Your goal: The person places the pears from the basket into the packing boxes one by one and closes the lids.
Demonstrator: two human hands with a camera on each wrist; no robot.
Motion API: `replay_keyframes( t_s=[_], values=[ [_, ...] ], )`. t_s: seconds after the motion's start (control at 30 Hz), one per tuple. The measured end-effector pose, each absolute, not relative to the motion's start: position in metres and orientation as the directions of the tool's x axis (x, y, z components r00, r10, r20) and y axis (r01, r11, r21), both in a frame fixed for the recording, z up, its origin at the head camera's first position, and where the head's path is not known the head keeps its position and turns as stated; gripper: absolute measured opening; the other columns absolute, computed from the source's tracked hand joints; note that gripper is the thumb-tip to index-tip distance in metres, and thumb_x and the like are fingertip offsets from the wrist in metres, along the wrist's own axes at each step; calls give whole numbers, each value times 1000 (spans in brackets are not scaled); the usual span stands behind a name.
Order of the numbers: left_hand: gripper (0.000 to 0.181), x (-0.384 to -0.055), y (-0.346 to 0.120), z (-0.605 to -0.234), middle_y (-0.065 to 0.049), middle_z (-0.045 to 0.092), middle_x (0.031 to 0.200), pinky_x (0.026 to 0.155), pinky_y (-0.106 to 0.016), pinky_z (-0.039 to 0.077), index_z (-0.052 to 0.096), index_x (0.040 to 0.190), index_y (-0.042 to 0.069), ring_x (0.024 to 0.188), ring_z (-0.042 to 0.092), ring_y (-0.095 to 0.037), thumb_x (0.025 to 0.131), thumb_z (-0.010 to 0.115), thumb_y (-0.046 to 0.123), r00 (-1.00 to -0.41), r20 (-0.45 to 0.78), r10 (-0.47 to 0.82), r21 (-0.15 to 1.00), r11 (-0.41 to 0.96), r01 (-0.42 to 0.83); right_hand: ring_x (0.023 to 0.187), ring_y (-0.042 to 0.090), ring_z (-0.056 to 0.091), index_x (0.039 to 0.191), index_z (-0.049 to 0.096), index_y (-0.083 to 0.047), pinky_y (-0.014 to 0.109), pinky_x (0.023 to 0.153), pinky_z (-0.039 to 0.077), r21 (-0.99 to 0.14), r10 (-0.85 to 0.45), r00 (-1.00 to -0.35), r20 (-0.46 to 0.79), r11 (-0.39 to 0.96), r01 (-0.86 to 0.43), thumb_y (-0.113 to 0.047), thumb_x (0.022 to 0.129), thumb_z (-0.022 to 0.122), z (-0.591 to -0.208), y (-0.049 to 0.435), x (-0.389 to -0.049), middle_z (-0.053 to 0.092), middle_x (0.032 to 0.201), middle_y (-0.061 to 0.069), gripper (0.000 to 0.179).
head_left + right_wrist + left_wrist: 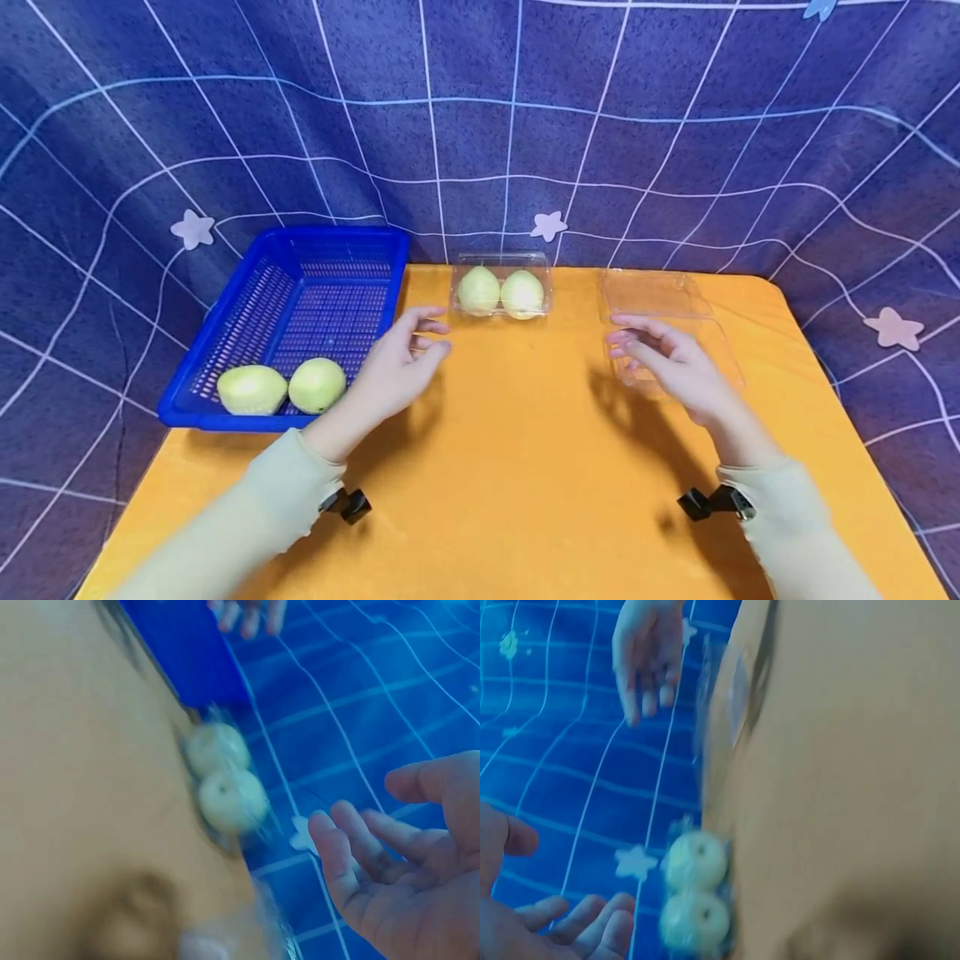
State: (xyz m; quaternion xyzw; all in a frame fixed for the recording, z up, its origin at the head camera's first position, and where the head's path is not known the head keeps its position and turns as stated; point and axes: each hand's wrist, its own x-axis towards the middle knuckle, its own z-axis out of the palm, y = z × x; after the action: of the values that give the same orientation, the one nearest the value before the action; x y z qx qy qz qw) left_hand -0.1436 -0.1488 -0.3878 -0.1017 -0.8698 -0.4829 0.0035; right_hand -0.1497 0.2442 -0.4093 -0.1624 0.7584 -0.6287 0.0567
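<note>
My left hand (399, 360) hovers over the orange table, fingers loosely bent and nothing in its grasp, between the blue basket and a clear plastic box (500, 260). Two round pale green fruits (478, 292) sit side by side in that box at the back. On the right, my right hand (667, 364) is also raised with relaxed fingers and holds nothing. It overlaps a second clear plastic box (654, 293), whose lid is folded back and which has no fruit in it. Both wrist views show the hands apart, with the filled box (695, 889) between them.
A blue slatted basket (397, 258) stands at the left, with two more pale green fruits (317, 385) at its near end. A blue curtain (480, 133) with white lines and stars hangs behind the orange table (510, 467) and round its sides.
</note>
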Motion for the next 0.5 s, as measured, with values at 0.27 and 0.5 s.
replay_keyframes(
  t_s=[0.27, 0.5],
  values=[
    [43, -152, -197, -366, -14, 70, 139, 87, -24, 56, 60, 147, 6, 114, 73, -30, 106, 69, 14, -977, 141, 158, 851, 485, 202, 107, 10, 75, 136, 73, -12, 21, 86, 56, -960, -248, -941, 231, 98, -262, -2, 113, 56, -408, 290, -149, 80, 113, -4, 31],
    [49, -156, -235, -351, -18, 66, 145, 88, -17, 51, 56, 152, 5, 112, 70, -13, 107, 69, 20, -985, 118, 125, 849, 501, 166, 106, 10, 76, 136, 70, 6, 18, 94, 57, -962, -140, -952, 271, -64, -264, 8, 109, 56, -421, 329, -147, 81, 114, 2, 30]
  ],
)
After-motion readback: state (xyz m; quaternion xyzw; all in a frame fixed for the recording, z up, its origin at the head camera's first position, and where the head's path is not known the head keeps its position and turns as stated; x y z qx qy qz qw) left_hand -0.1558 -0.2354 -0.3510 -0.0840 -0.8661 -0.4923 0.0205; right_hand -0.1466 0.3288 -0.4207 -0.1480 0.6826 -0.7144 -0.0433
